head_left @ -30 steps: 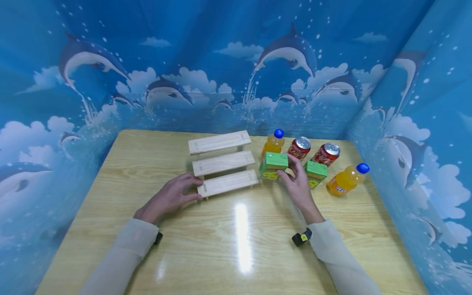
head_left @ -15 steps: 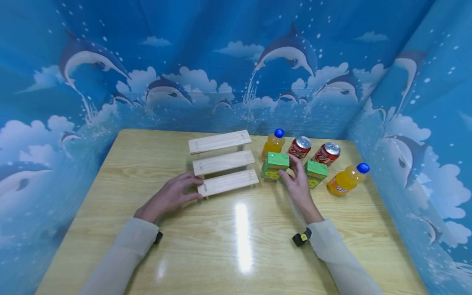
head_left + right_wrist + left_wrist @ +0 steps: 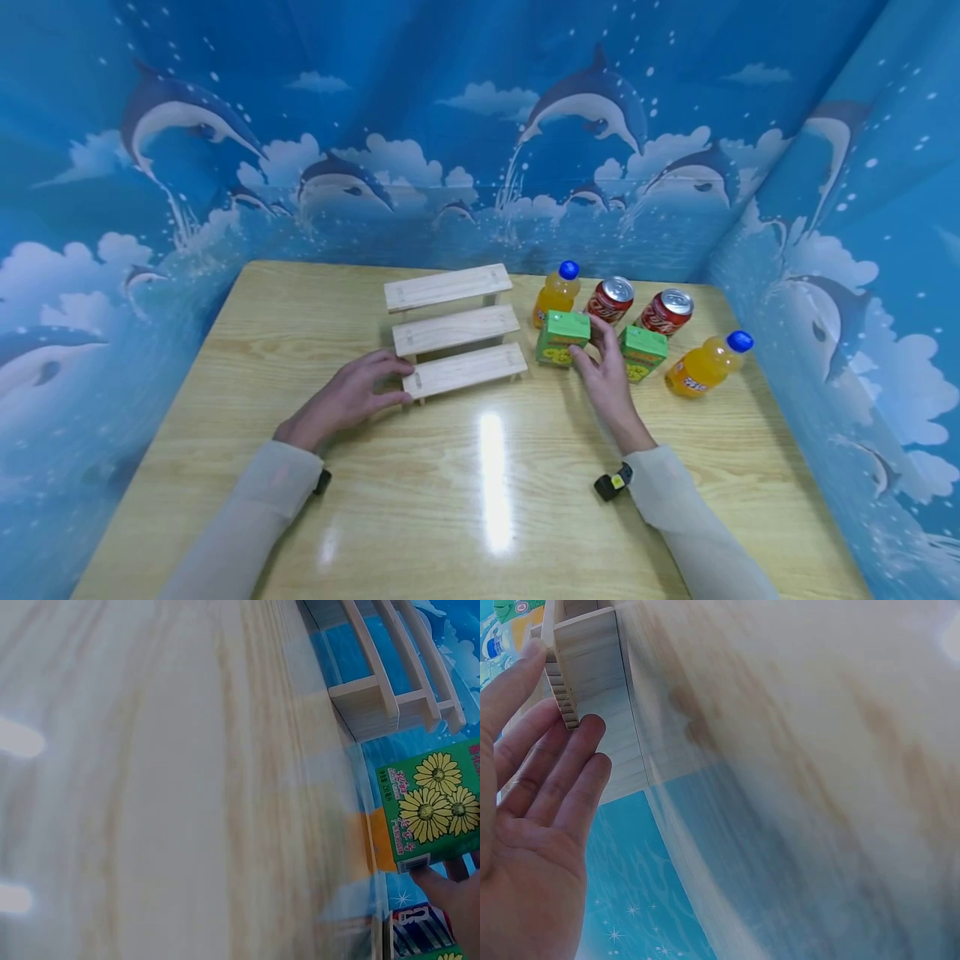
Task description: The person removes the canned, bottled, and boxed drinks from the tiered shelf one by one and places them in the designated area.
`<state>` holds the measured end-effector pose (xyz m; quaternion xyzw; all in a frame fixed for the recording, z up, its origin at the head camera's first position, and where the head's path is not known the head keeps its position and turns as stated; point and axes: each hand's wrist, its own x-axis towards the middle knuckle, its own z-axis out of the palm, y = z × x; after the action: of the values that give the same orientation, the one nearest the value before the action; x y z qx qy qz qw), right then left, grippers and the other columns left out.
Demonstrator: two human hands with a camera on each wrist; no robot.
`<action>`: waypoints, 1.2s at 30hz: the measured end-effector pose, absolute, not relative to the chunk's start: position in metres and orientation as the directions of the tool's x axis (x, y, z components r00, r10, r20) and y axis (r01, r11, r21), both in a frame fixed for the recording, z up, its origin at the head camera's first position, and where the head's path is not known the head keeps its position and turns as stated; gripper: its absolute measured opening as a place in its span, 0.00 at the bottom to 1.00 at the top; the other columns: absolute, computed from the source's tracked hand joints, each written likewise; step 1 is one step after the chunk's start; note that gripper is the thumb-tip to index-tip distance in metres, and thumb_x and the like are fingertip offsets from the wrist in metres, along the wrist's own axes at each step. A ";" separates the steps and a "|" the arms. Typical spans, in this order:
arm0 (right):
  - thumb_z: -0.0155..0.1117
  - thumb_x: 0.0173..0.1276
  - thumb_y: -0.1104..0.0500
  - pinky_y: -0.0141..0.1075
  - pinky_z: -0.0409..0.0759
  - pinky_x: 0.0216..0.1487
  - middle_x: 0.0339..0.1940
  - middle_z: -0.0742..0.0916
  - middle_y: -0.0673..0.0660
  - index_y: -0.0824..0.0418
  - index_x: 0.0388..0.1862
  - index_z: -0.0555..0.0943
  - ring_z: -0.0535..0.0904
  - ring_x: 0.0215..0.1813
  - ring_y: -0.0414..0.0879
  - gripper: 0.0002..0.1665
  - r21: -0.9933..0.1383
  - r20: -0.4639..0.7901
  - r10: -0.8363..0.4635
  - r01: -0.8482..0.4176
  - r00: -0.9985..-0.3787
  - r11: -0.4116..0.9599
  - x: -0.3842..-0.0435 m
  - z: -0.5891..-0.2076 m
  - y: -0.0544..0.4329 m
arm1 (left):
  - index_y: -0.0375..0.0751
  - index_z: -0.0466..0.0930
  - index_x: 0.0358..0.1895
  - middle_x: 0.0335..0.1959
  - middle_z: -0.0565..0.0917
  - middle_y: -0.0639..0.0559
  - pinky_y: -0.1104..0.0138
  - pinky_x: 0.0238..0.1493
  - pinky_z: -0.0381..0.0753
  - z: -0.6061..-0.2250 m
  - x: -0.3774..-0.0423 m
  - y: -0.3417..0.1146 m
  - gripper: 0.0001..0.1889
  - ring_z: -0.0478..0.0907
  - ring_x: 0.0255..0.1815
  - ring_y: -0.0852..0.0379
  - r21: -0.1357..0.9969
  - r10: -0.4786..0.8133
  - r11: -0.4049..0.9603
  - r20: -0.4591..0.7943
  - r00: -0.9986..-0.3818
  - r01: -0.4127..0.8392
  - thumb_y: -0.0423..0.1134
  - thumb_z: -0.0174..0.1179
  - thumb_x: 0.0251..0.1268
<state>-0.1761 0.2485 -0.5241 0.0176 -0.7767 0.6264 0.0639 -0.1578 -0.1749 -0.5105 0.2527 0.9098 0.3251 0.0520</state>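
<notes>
My left hand [image 3: 352, 396] holds the left end of the lowest plank of a three-step wooden stand [image 3: 465, 372]. In the left wrist view, the thumb and fingers [image 3: 592, 735] lie on either side of the plank's end. Just right of the stand, my right hand [image 3: 606, 375] grips a small green drink carton [image 3: 564, 337] between thumb and fingers. Yellow flowers show on the carton's front [image 3: 431, 799] in the right wrist view. A second green carton [image 3: 642, 352] stands right beside that hand.
Behind the held carton is an orange soda bottle [image 3: 557, 296] with a blue cap. Two red cans [image 3: 611, 300] stand near the back right, and another orange bottle [image 3: 705, 367] is at the far right. Dolphin-print curtains [image 3: 465, 125] border the wooden table [image 3: 420, 500].
My right hand has shifted the green carton slightly to the right, away from the stand, turning it a little. The left hand and the stand have stayed in place.
</notes>
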 end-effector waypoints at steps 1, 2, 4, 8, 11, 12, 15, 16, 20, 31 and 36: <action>0.59 0.85 0.66 0.27 0.78 0.73 0.84 0.72 0.59 0.59 0.87 0.60 0.68 0.82 0.52 0.37 -0.972 0.119 0.056 -0.105 -0.991 0.211 -0.176 -0.524 0.248 | 0.42 0.86 0.67 0.61 0.86 0.48 0.45 0.63 0.87 -0.510 -0.158 -0.175 0.24 0.85 0.61 0.44 0.618 0.493 0.662 0.069 -0.867 0.425 0.44 0.75 0.71; 0.59 0.85 0.66 0.29 0.78 0.74 0.84 0.71 0.59 0.60 0.87 0.59 0.68 0.82 0.52 0.37 -0.972 0.117 0.056 -0.103 -0.992 0.212 -0.176 -0.525 0.248 | 0.42 0.86 0.67 0.61 0.86 0.48 0.45 0.63 0.87 -0.510 -0.158 -0.175 0.24 0.85 0.61 0.44 0.617 0.493 0.662 0.069 -0.867 0.425 0.44 0.75 0.71; 0.58 0.85 0.67 0.32 0.77 0.76 0.84 0.71 0.59 0.62 0.87 0.59 0.67 0.83 0.52 0.37 -0.973 0.114 0.060 -0.099 -0.992 0.209 -0.176 -0.526 0.248 | 0.42 0.86 0.67 0.61 0.86 0.48 0.45 0.62 0.87 -0.511 -0.158 -0.175 0.24 0.85 0.61 0.44 0.613 0.495 0.663 0.071 -0.866 0.429 0.44 0.75 0.71; 0.57 0.86 0.67 0.37 0.76 0.79 0.86 0.69 0.59 0.63 0.87 0.57 0.66 0.84 0.53 0.37 -0.975 0.107 0.065 -0.091 -0.992 0.204 -0.176 -0.528 0.249 | 0.42 0.86 0.67 0.61 0.86 0.48 0.45 0.63 0.87 -0.510 -0.158 -0.175 0.25 0.85 0.61 0.44 0.611 0.496 0.663 0.072 -0.865 0.431 0.44 0.75 0.71; 0.57 0.86 0.67 0.43 0.75 0.82 0.86 0.69 0.57 0.62 0.87 0.57 0.66 0.84 0.53 0.37 -0.975 0.101 0.066 -0.085 -0.993 0.205 -0.176 -0.529 0.249 | 0.42 0.86 0.68 0.61 0.86 0.48 0.45 0.62 0.87 -0.510 -0.158 -0.174 0.25 0.85 0.61 0.44 0.611 0.495 0.665 0.070 -0.866 0.430 0.45 0.75 0.71; 0.56 0.86 0.66 0.46 0.74 0.83 0.86 0.68 0.57 0.61 0.87 0.57 0.65 0.84 0.52 0.37 -0.975 0.099 0.066 -0.084 -0.993 0.206 -0.176 -0.529 0.249 | 0.42 0.86 0.67 0.61 0.86 0.48 0.45 0.62 0.87 -0.510 -0.158 -0.174 0.25 0.85 0.61 0.44 0.613 0.493 0.665 0.068 -0.867 0.427 0.45 0.75 0.71; 0.56 0.87 0.66 0.54 0.71 0.85 0.87 0.68 0.56 0.60 0.88 0.57 0.64 0.85 0.52 0.37 -0.975 0.096 0.064 -0.081 -0.993 0.205 -0.175 -0.529 0.250 | 0.42 0.86 0.68 0.61 0.86 0.48 0.45 0.62 0.87 -0.511 -0.158 -0.174 0.25 0.85 0.61 0.44 0.611 0.493 0.666 0.069 -0.867 0.428 0.45 0.75 0.71; 0.56 0.87 0.66 0.56 0.70 0.86 0.87 0.67 0.55 0.60 0.88 0.57 0.64 0.85 0.53 0.37 -0.976 0.095 0.066 -0.080 -0.993 0.204 -0.175 -0.529 0.250 | 0.42 0.86 0.68 0.61 0.86 0.48 0.45 0.62 0.87 -0.510 -0.158 -0.174 0.25 0.85 0.62 0.44 0.613 0.493 0.666 0.068 -0.868 0.426 0.45 0.75 0.71; 0.56 0.87 0.65 0.58 0.68 0.86 0.87 0.67 0.57 0.60 0.88 0.56 0.64 0.85 0.55 0.37 -0.976 0.084 0.067 -0.069 -0.994 0.204 -0.174 -0.530 0.252 | 0.42 0.86 0.68 0.62 0.86 0.47 0.45 0.63 0.87 -0.510 -0.158 -0.174 0.25 0.85 0.62 0.44 0.617 0.494 0.662 0.067 -0.867 0.426 0.44 0.75 0.71; 0.55 0.88 0.64 0.58 0.68 0.87 0.86 0.67 0.60 0.60 0.88 0.55 0.63 0.86 0.56 0.37 -0.977 0.068 0.057 -0.055 -0.996 0.208 -0.175 -0.532 0.254 | 0.41 0.86 0.67 0.61 0.86 0.47 0.45 0.63 0.87 -0.510 -0.159 -0.175 0.25 0.85 0.61 0.44 0.615 0.498 0.656 0.084 -0.863 0.438 0.43 0.76 0.70; 0.55 0.88 0.64 0.57 0.67 0.87 0.87 0.66 0.60 0.55 0.90 0.54 0.62 0.87 0.57 0.39 -0.976 0.049 0.062 -0.035 -0.997 0.214 -0.174 -0.532 0.254 | 0.40 0.86 0.66 0.61 0.86 0.46 0.45 0.64 0.87 -0.510 -0.159 -0.174 0.25 0.85 0.61 0.44 0.611 0.501 0.655 0.088 -0.861 0.444 0.43 0.76 0.70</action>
<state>-0.1744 0.2539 -0.5319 -0.0087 -0.7783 0.6267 0.0386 -0.1590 -0.1745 -0.5103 0.2602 0.9086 0.3237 0.0441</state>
